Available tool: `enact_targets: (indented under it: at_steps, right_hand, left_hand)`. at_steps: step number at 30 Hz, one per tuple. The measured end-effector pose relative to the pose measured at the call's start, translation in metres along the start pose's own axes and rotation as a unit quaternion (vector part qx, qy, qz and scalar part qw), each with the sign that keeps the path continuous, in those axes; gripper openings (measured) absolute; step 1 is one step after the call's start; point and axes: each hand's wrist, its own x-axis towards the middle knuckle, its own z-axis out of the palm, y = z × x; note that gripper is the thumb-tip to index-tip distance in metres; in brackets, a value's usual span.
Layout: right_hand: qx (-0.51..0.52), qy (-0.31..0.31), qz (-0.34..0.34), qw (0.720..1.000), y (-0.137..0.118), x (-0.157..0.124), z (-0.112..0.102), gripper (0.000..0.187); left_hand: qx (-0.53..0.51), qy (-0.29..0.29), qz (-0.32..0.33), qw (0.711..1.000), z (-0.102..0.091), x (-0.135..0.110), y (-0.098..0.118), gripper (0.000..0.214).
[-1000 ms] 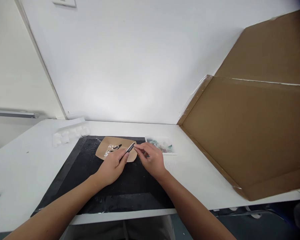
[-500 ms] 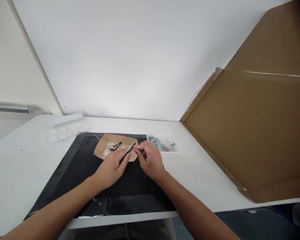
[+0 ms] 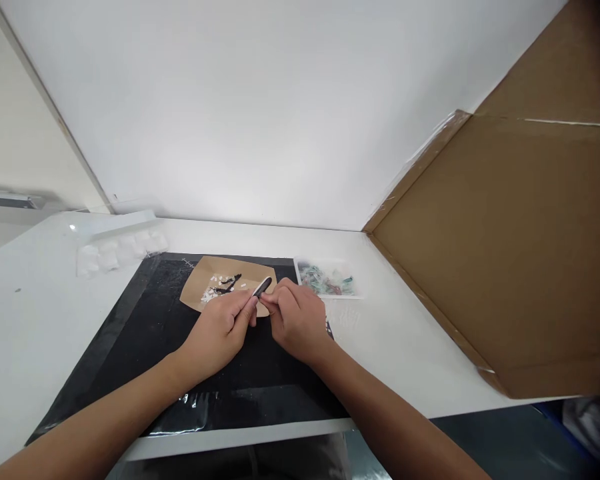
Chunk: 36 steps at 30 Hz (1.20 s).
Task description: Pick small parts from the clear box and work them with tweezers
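Note:
My left hand [image 3: 219, 331] is closed around a small dark tool with a silver tip [image 3: 261, 287], held over the black mat [image 3: 130, 333]. My right hand [image 3: 294, 319] is curled with its fingertips pinched against the tool's tip; what they pinch is too small to make out. Both hands meet at the near right edge of a brown paper piece [image 3: 203, 280] that carries small white bits and dark scraps.
A clear bag of coloured small parts [image 3: 327, 279] lies right of the mat. A clear plastic tray [image 3: 115, 241] rests at the back left. A large flattened cardboard box [image 3: 505, 247] leans on the right. The white table's front edge [image 3: 240, 437] is near.
My right hand has closed in and curled against the tool's tip. The view has shifted, so everything sits slightly higher and further left in the picture.

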Motion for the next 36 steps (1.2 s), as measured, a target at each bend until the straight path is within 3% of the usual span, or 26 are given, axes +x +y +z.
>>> enact_targets:
  at_steps: [4, 9, 21, 24, 28, 31, 36]
  right_hand:
    - [-0.012, 0.036, 0.051, 0.998, 0.0017, 0.004, -0.0001, 0.022]
    - [0.009, 0.003, 0.04, 0.999, 0.0011, 0.0028, 0.0009, 0.021]
    - [0.024, 0.012, 0.073, 0.997, -0.004, 0.003, 0.0034, 0.02]
    - [0.039, -0.015, 0.056, 0.998, -0.0053, 0.0029, 0.0033, 0.02]
    - [0.036, 0.0, 0.077, 0.996, -0.0046, 0.003, 0.0042, 0.02]
    - [0.059, -0.027, 0.058, 0.996, -0.0043, 0.0025, 0.0044, 0.02]
    - [0.053, -0.008, 0.077, 0.996, -0.0046, 0.0032, 0.0031, 0.02]
  left_hand:
    - [0.052, 0.028, 0.057, 0.997, 0.0004, -0.0005, -0.0006, 0.037]
    - [0.064, 0.034, 0.075, 0.995, 0.0001, -0.0004, -0.0021, 0.036]
    - [0.048, 0.024, 0.037, 0.998, 0.0012, -0.0015, -0.0015, 0.039]
    - [0.057, 0.026, 0.048, 0.997, 0.0027, -0.0013, -0.0019, 0.038]
    - [0.069, 0.04, 0.058, 0.995, 0.0034, -0.0006, -0.0014, 0.037]
    - [0.052, 0.025, 0.036, 0.998, 0.0016, -0.0006, 0.0002, 0.039]
    - [-0.006, -0.003, -0.016, 1.0, -0.0012, -0.0009, 0.0025, 0.045]
